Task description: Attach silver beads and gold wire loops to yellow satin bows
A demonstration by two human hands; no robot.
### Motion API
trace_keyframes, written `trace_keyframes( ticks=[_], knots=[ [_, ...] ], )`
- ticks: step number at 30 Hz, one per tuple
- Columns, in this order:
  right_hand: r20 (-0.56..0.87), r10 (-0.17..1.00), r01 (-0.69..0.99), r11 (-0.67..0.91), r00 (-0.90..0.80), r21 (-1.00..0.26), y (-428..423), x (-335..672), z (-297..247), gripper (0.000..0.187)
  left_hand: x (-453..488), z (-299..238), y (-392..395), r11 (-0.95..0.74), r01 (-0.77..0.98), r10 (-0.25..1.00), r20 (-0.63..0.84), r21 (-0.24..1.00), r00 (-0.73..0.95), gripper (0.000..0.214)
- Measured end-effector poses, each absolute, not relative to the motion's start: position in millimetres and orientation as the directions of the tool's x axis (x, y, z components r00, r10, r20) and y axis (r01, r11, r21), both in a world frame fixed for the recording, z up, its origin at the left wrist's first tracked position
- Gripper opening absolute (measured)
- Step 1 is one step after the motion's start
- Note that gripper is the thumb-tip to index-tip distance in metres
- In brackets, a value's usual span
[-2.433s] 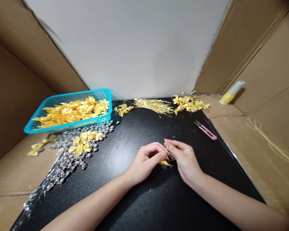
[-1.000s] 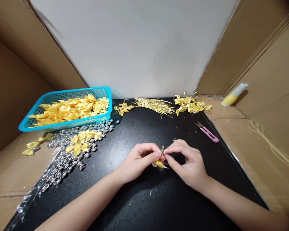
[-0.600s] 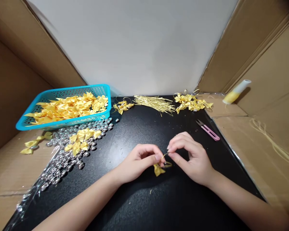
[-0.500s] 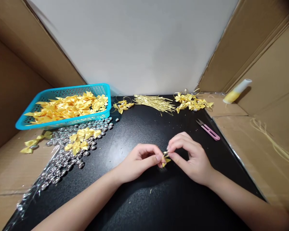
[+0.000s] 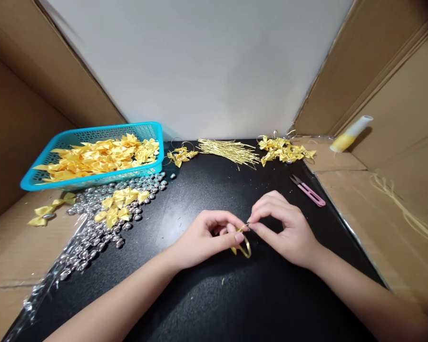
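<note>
My left hand [image 5: 214, 237] is closed in a pinch above the black tabletop, with a yellow ribbon bow [image 5: 234, 250] mostly hidden behind its fingers. A gold cord [image 5: 249, 251] hangs in a loop below the left thumb and runs up toward the other hand. My right hand [image 5: 281, 228] is also pinched, its thumb and forefinger on the cord's end. Whether a bead is under the left fingers cannot be seen.
A turquoise basket [image 5: 28, 183] of yellow bows stands at the left, with silver beads [image 5: 89, 242] spread before it. Gold cord lengths [image 5: 228, 150] and finished bow clusters [image 5: 285, 151] lie at the back. Pink thread snips [image 5: 309, 192] and a yellow thread cone [image 5: 345, 137] are at the right.
The gold cord now shows as a loop hanging below my left thumb. The bow has shifted left, more behind the left fingers, and the right fingertips stay pinched close by.
</note>
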State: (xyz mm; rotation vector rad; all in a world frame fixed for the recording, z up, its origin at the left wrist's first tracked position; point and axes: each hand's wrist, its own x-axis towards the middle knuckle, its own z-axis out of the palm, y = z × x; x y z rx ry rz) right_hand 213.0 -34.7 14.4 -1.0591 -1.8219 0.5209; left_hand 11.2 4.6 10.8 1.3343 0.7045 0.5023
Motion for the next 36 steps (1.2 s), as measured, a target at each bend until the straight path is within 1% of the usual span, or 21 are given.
trace_keyframes(
  ticks=[2,4,5,7,8,9,10,12,14,16,19,21,23,25,27,29,31,33,36],
  knots=[
    [0.418,0.887,0.361,0.462,-0.196,-0.81,-34.5,212.4,14.3,0.009,11.8,12.5,2.6,0.106,0.14,0.701,-0.174,0.984,0.692,0.022],
    [0.275,0.947,0.213,0.307,-0.166,-0.928,-34.1,210.7,12.0,0.006,12.6,13.9,0.6,0.074,0.176,0.699,-0.177,0.982,0.693,0.025],
    [0.195,0.972,0.117,0.211,-0.131,-0.971,-33.9,209.4,10.0,0.009,13.1,14.1,-0.2,0.085,0.169,0.699,-0.18,0.982,0.693,0.027],
    [0.057,0.998,-0.075,0.054,-0.034,-0.996,-33.7,206.3,4.5,0.028,14.6,13.5,-0.9,0.151,0.11,0.714,-0.185,0.982,0.676,0.028],
    [0.012,1.0,-0.142,0.013,0.007,-0.99,-33.8,204.4,1.5,0.035,15.3,12.5,-0.7,0.183,0.061,0.735,-0.178,0.981,0.654,0.028],
    [-0.011,1.0,-0.176,-0.006,0.026,-0.984,-34.1,202.4,-1.2,0.038,16.1,11.4,-0.1,0.202,0.012,0.764,-0.165,0.979,0.623,0.028],
    [-0.017,1.0,-0.173,-0.014,0.014,-0.985,-34.6,200.3,-3.5,0.035,16.8,10.1,0.7,0.207,-0.03,0.794,-0.15,0.978,0.589,0.028],
    [-0.007,0.998,-0.104,-0.013,-0.063,-0.995,-35.8,196.1,-6.2,0.027,17.9,7.7,2.5,0.193,-0.082,0.838,-0.121,0.978,0.531,0.026],
    [0.001,0.993,-0.045,-0.005,-0.121,-0.999,-36.9,192.8,-6.3,0.02,18.6,6.2,3.6,0.193,-0.099,0.851,-0.117,0.976,0.512,0.023],
    [0.023,0.993,-0.046,0.017,-0.114,-0.999,-37.4,190.9,-4.9,0.017,19.0,5.6,3.7,0.22,-0.107,0.847,-0.135,0.97,0.515,0.022],
    [0.08,0.994,-0.037,0.078,-0.076,-0.996,-38.2,190.7,-2.6,0.017,19.1,5.0,2.8,0.256,-0.106,0.838,-0.166,0.961,0.521,0.022],
    [0.117,0.992,0.017,0.118,-0.044,-0.993,-39.4,191.0,-2.1,0.015,19.0,4.1,2.1,0.266,-0.105,0.836,-0.175,0.958,0.521,0.021],
    [0.16,0.986,0.086,0.156,0.038,-0.984,-41.3,191.0,-2.6,0.014,19.0,3.1,1.4,0.269,-0.115,0.837,-0.173,0.956,0.518,0.021],
    [0.248,0.955,0.197,0.215,0.162,-0.956,-43.7,190.2,-3.6,0.012,19.6,2.5,0.3,0.256,-0.119,0.844,-0.162,0.959,0.511,0.022],
    [0.406,0.884,0.365,0.308,0.231,-0.879,-46.4,188.5,-4.3,0.013,20.5,2.8,-1.2,0.232,-0.099,0.854,-0.155,0.968,0.496,0.024],
    [0.545,0.818,0.513,0.393,0.185,-0.764,-49.3,186.1,-4.4,0.015,21.3,3.7,-2.7,0.183,-0.051,0.874,-0.139,0.982,0.466,0.025],
    [0.588,0.8,0.577,0.428,0.116,-0.696,-52.2,183.4,-4.7,0.015,21.2,4.9,-3.8,0.079,0.015,0.902,-0.077,0.997,0.425,0.025],
    [0.564,0.82,0.578,0.416,0.096,-0.702,-54.8,181.0,-5.7,0.013,20.4,5.7,-4.2,-0.065,0.077,0.917,0.029,0.995,0.398,0.023],
    [0.498,0.861,0.537,0.373,0.104,-0.757,-57.8,178.7,-8.2,0.013,19.0,6.4,-4.4,-0.257,0.133,0.897,0.185,0.957,0.401,0.02]
  ],
)
